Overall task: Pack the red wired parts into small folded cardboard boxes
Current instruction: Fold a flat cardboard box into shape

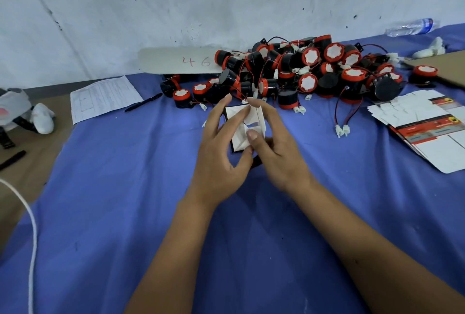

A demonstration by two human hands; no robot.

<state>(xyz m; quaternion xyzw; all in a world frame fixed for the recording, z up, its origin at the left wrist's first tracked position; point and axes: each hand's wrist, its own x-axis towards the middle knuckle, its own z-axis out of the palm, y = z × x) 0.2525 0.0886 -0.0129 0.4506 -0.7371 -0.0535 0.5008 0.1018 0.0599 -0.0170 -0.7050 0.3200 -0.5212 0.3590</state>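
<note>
At the far left edge lie a white glove [44,117] and a black marker [12,160] on the brown board, with a white cord [30,225] looping down the near left. Further right, a printed sheet [103,98] and a pen [143,102] rest on the blue cloth [125,213].

In the middle, both hands work one small box [245,132], held just above the cloth and just near of the pile. The left hand [221,160] has its fingers half curled round the box's left side, thumb against the near edge. The right hand [274,147] grips the right side, its thumb pressing on the white flaps and its forefinger over the far edge. Whether a part is already inside I cannot tell; the flaps look only partly folded.

Behind, the pile of red wired parts [302,74] spreads against the wall, thin leads and white plugs trailing toward the hands. To the right sits a stack of flat boxes [422,122], and far right a water bottle [412,27].

The likely trouble: a flap creasing or tearing under the pressing thumb, or buckling if it is tucked crookedly. A lead left hanging out could get pinched in the closure, and the tangled wires in the pile could drag neighbours along when one part is lifted
</note>
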